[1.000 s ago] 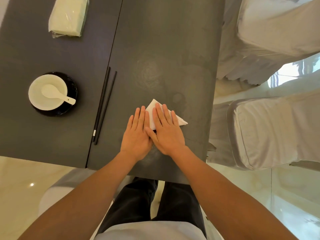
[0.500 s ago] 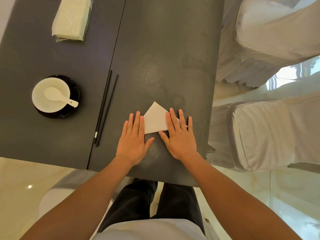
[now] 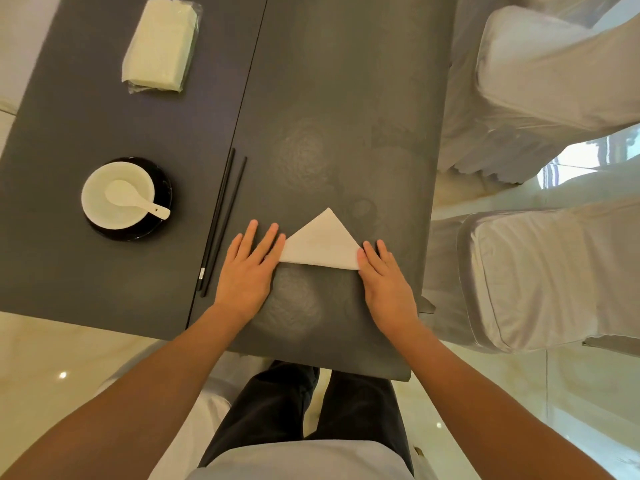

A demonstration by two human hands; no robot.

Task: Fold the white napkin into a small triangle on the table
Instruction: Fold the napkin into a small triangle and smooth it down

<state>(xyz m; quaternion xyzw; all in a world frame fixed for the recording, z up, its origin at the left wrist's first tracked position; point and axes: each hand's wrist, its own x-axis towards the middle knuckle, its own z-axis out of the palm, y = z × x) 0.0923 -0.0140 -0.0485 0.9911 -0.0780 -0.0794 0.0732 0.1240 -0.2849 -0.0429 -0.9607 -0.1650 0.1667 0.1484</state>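
Napkin point(image 3: 320, 244) lies flat on dark table point(image 3: 346, 98), near the front edge, already a small white triangle w/ apex pointing away from the person. Long edge faces the person. Edges look crisp, no loose flap visible from above. Judgement: fold is essentially done; what's left, if anything, is a last press or just lifting hands off.

Left hand point(image 3: 247, 271): flat on table, palm down, fingers spread and extended, not gripping anything. Its fingers point(image 3: 273, 237) touch or just meet the napkin's left corner; can't tell if a fingertip overlaps the cloth.

Right hand point(image 3: 388, 282): also flat, fingers extended, nothing held. Its fingers point(image 3: 363, 258) sit at the right corner, touching the edge or a hair beside it.

So napkin sits between the two hands, body of the triangle uncovered.

Elsewhere: chopsticks point(image 3: 221, 223) left of left hand, apart from it; bowl w/ spoon point(image 3: 117, 195) further left; wrapped pack point(image 3: 161, 45) far corner. None in the way.
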